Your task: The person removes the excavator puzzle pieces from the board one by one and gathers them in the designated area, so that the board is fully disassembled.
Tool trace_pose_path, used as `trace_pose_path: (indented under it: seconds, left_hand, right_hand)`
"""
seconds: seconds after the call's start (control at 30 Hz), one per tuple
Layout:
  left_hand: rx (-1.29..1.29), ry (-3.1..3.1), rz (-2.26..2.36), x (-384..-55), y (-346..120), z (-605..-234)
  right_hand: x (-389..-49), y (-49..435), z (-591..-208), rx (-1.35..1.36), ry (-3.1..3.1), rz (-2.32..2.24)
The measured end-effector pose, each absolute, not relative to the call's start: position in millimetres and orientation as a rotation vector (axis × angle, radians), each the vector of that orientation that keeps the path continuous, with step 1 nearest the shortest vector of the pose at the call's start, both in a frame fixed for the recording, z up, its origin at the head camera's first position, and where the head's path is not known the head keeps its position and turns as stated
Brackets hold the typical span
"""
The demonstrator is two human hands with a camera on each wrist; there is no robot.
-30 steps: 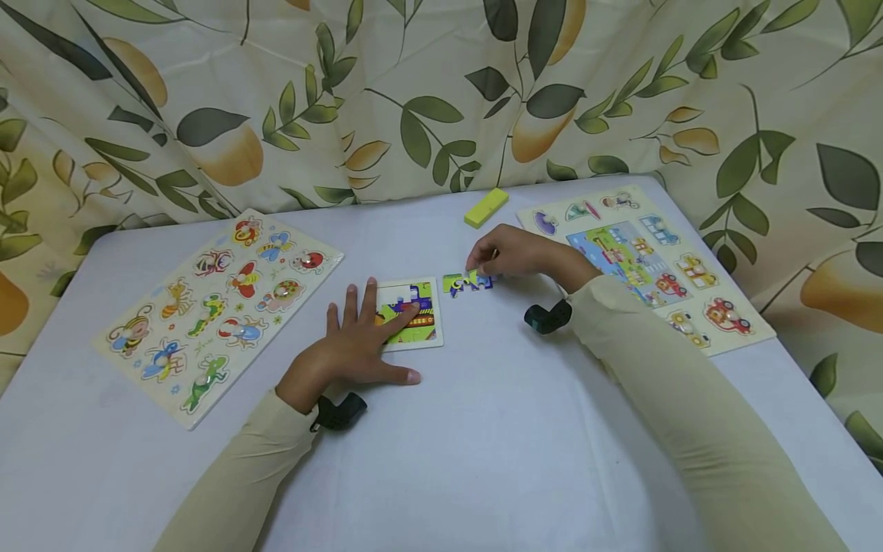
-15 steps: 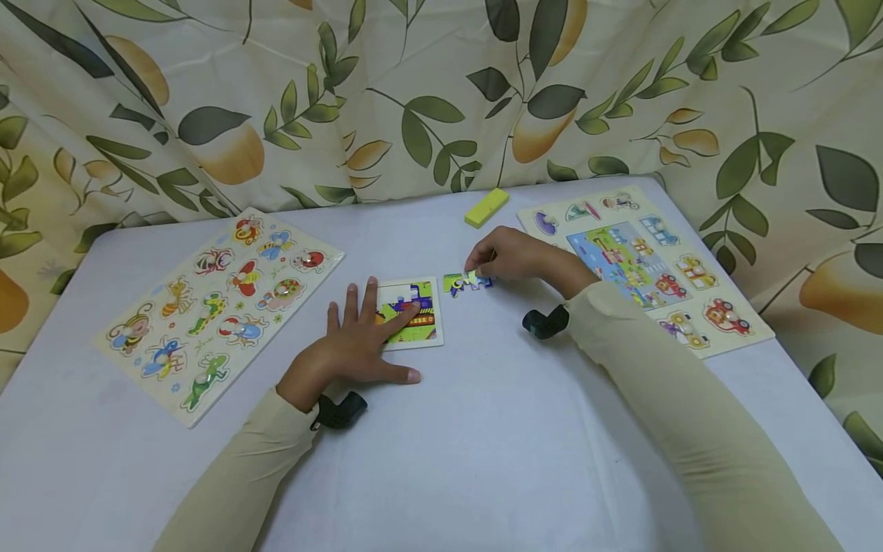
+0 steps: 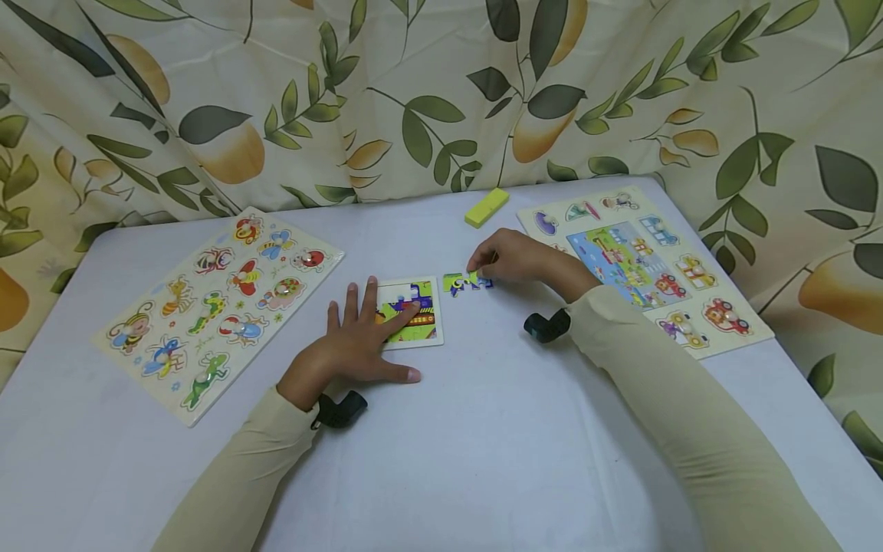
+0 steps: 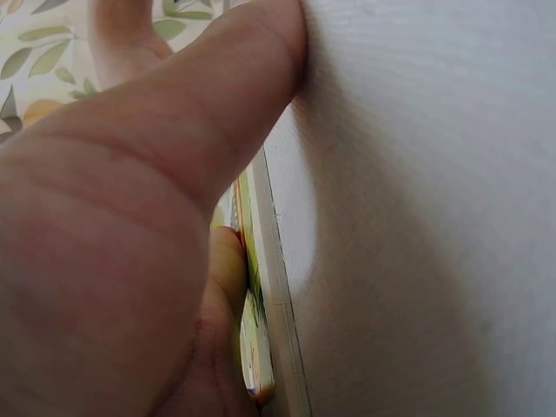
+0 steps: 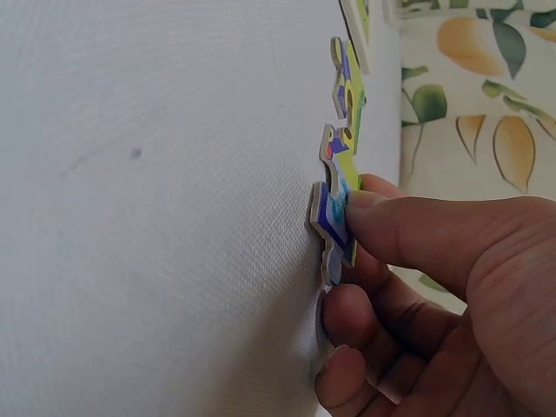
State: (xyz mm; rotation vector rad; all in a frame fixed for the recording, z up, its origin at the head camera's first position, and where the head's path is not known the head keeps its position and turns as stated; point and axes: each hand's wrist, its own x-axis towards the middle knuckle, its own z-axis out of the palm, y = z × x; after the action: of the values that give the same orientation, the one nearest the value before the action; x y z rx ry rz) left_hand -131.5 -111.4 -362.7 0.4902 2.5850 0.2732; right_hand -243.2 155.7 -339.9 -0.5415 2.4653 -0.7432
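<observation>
My left hand lies with fingers spread over a small framed jigsaw puzzle, covering its left part. Its index finger rests on the picture, and the thumb reaches onto the tablecloth below the frame. Just right of the frame, my right hand pinches a blue-and-yellow jigsaw piece between thumb and fingers, low over the cloth. More loose green-and-purple jigsaw pieces lie in a row between that piece and the frame. In the left wrist view, the thumb hides most of the puzzle frame.
An insect puzzle board lies at the left. A vehicle puzzle board lies at the right, partly behind the right forearm. A yellow block sits near the back edge, before a leaf-patterned curtain.
Hardly anything differs. My right hand shifts very slightly while keeping its pinch at the jigsaw pieces; my left hand stays still on the framed puzzle.
</observation>
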Motion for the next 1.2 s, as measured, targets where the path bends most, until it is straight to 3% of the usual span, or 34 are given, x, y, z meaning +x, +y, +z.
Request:
trace_pose_path:
  seconds: [1.2]
  left_hand:
    - [0.597,2.592,0.406,-134.6,-112.1,-362.3]
  right_hand:
    - [-250.5,152.0,-331.3,-0.54,2.529,-0.68]
